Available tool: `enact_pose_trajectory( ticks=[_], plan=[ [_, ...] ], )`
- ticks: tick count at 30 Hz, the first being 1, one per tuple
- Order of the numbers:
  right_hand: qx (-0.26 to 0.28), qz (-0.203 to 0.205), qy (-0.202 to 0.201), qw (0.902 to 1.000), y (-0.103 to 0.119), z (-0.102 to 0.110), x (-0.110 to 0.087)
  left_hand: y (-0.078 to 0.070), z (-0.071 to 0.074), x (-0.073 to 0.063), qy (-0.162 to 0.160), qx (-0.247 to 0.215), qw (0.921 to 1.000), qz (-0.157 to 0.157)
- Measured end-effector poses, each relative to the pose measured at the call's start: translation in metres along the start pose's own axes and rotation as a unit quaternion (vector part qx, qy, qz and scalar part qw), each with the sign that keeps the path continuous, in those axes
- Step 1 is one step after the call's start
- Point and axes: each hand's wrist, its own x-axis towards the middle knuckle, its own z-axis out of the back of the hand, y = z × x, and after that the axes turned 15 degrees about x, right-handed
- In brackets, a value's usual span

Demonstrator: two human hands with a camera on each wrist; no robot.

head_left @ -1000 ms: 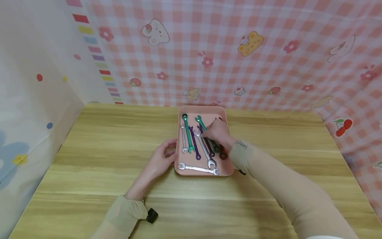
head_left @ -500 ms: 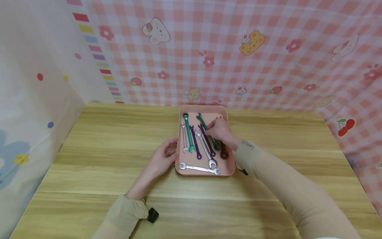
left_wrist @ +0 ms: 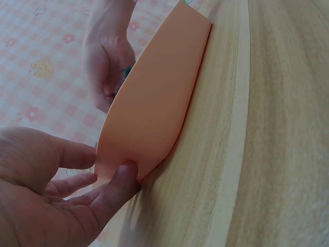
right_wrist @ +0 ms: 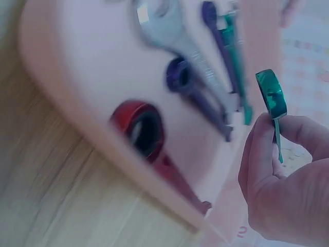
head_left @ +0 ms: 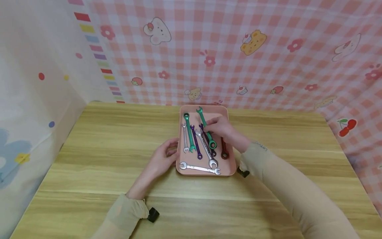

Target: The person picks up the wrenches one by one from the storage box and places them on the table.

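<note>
A pink tray [head_left: 179,142] holds several wrenches. My right hand [head_left: 220,127] pinches a green wrench [head_left: 212,143] between thumb and fingers, lifted over the tray; the fingers hide part of its shank. In the right wrist view, the ring end of that green wrench [right_wrist: 272,93] sticks up above the fingertips. My left hand [left_wrist: 56,190] rests with its fingertips against the outside of the tray's left wall. Beneath the right hand lie a large silver wrench [head_left: 205,148] and a dark purple wrench [head_left: 213,152]. A red wrench [head_left: 224,151] lies along the right wall.
Farther left in the tray are another green wrench [head_left: 189,132], a purple wrench [head_left: 196,142] and a small silver wrench [head_left: 185,137]. A silver wrench [head_left: 200,168] lies crosswise at the near end. The wooden table [head_left: 125,132] meets a checked cloth [head_left: 185,49] behind the tray.
The right hand has raised the green wrench off the tray's right part and tilted it, uncovering more of the red wrench. My left hand stays at the tray's left wall.
</note>
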Motion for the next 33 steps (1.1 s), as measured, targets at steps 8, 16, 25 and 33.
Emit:
enact_pose_trajectory(
  ticks=[8, 16, 25, 33],
  plan=[
    [0.071, 0.004, 0.037, 0.9968, 0.001, 0.016, -0.023, 0.0, -0.002, 0.002, 0.002, -0.008, 1.0, -0.003],
    [0.158, 0.07, 0.058, 0.9832, -0.007, 0.046, -0.054, 0.0, -0.004, 0.003, 0.004, -0.011, 0.9999, 0.005],
    [0.223, 0.118, 0.026, 0.9673, -0.031, 0.081, -0.08, 0.0, -0.004, 0.004, 0.005, -0.012, 0.9999, 0.002],
    [0.236, 0.123, 0.001, 0.964, -0.055, 0.102, -0.082, 0.002, 0.0, 0.002, 0.0, -0.007, 1.0, 0.006]
  ],
)
